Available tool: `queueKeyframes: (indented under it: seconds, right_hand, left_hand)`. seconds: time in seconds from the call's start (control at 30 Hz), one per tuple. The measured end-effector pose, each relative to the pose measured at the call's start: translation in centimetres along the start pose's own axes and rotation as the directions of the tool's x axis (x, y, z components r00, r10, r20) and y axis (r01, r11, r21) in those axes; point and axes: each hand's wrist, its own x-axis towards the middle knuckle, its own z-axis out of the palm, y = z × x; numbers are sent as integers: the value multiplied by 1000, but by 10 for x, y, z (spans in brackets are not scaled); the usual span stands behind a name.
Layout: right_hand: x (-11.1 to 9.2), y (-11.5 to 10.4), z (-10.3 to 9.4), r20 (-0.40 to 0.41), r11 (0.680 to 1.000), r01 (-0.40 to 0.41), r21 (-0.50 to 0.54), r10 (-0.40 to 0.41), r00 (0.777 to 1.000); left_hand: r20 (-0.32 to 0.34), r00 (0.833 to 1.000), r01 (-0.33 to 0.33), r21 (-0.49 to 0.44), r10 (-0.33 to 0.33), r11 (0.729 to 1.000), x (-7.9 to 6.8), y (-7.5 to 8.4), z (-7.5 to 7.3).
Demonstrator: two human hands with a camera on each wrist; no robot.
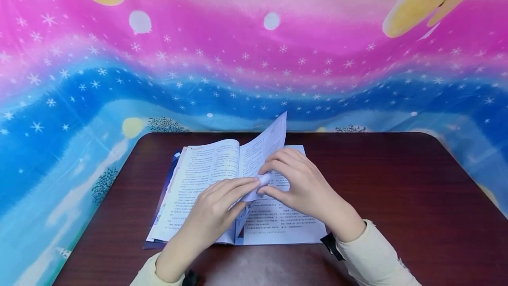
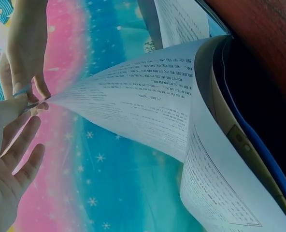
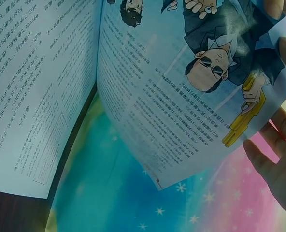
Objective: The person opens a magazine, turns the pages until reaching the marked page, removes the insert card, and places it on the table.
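Observation:
An open magazine (image 1: 206, 175) lies on the dark table, with printed text on both sides. One page (image 1: 267, 138) stands up from the middle, and its near part curls between the two hands. My left hand (image 1: 218, 204) pinches that page from the left, fingers reaching over it. From the right, my right hand (image 1: 299, 180) pinches the curled edge between thumb and fingers. In the left wrist view the raised page (image 2: 133, 96) narrows toward the fingertips. The right wrist view shows a cartoon of a figure in sunglasses on the page (image 3: 172, 121).
The dark reddish table (image 1: 397, 189) has rounded far corners. Behind it hangs a pink and blue cloth (image 1: 238, 56) with snowflakes. A dark blue cover edge (image 1: 168, 180) sticks out under the magazine's left side.

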Motion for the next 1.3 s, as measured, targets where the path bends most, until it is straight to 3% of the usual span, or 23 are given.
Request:
queueKeyframes:
  seconds: [0.17,0.33,0.57,0.83,1.13,1.3]
  right_hand:
    - [0,-1,-4,-5,1000,-4,17,4,1000]
    - [-4,-2,-12,-21,999,-25,43,26,999]
    - [-13,0,-16,-40,999,-38,5,38,998]
    - [-37,11,-15,35,995,-89,-40,91,995]
    - [-63,28,-18,98,987,-118,-107,129,987]
    - [-77,36,-22,137,985,-114,-133,132,982]
  left_hand:
    - [9,1000,6,34,-7,999,-1,-3,-2]
    - [6,998,59,57,-60,997,-7,-6,-5]
    - [-66,987,155,98,-149,983,-18,-11,-15]
    - [-129,968,236,166,-216,957,-36,-18,-31]
    - [-85,925,378,259,-369,889,-62,-28,-47]
    - [-16,888,443,298,-460,845,-79,-33,-54]
